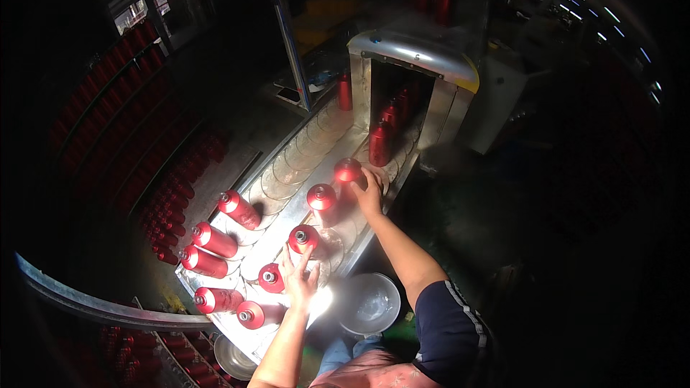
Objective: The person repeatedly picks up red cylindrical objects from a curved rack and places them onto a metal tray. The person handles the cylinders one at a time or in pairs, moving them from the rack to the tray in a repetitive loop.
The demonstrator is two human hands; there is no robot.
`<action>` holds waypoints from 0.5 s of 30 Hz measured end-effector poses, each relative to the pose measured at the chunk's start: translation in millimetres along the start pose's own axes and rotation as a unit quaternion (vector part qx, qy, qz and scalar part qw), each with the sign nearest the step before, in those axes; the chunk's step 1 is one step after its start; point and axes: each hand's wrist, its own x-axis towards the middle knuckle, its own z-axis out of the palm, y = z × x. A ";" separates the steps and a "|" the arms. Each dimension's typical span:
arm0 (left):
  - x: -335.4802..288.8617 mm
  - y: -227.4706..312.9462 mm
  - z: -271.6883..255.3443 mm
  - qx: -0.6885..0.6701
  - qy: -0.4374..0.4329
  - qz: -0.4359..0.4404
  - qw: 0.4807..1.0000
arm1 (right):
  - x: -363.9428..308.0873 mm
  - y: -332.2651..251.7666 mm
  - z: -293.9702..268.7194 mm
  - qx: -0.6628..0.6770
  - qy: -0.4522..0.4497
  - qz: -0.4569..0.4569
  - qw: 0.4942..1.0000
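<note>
Several glossy red metal bottles with narrow necks stand on a bright, pale conveyor of overlapping round plates. My right hand (369, 194) reaches along the lane's right side, its fingers closed around the side of a red bottle (348, 170), which looks slightly blurred. Nearer to me, my left hand (299, 278) has its fingers apart and stretched out. Their tips are against or just in front of another red bottle (302, 238); contact is hard to judge. Beside that hand is a red bottle (271, 277), partly covered by the fingers. A further red bottle (322, 199) stands between my hands.
A metal tunnel housing (413, 54) spans the conveyor's far end, with red bottles in its opening. More bottles line the conveyor's left edge. A metal bowl (369, 304) sits by my body. Racks of red bottles (115, 93) fill the left side; a curved rail (86, 307) crosses lower left.
</note>
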 end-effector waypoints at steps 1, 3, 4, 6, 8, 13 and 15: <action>-6.6 9.8 -9.7 -0.043 -0.006 0.000 0.999 | -17.2 10.3 -15.6 0.005 0.019 -0.003 1.000; -42.9 6.5 -17.9 -0.112 -0.005 0.023 0.993 | -72.0 24.8 -53.5 0.056 -0.050 0.147 0.986; -63.2 13.2 -20.2 -0.168 -0.041 -0.034 0.984 | -100.0 48.9 -72.8 0.084 -0.066 0.153 0.982; -111.7 -7.5 -23.8 -0.224 -0.114 -0.108 0.962 | -171.9 71.1 -113.1 0.124 -0.061 0.226 0.964; -154.9 -19.3 -29.7 -0.272 -0.120 -0.241 0.924 | -246.4 86.9 -152.0 0.101 -0.085 0.311 0.941; -232.2 -6.2 -77.8 -0.331 -0.052 -0.364 0.869 | -383.9 65.6 -197.1 0.106 -0.234 0.362 0.896; -275.2 -29.5 -95.6 -0.326 -0.020 -0.348 0.879 | -409.3 27.4 -189.8 0.069 -0.378 0.378 0.842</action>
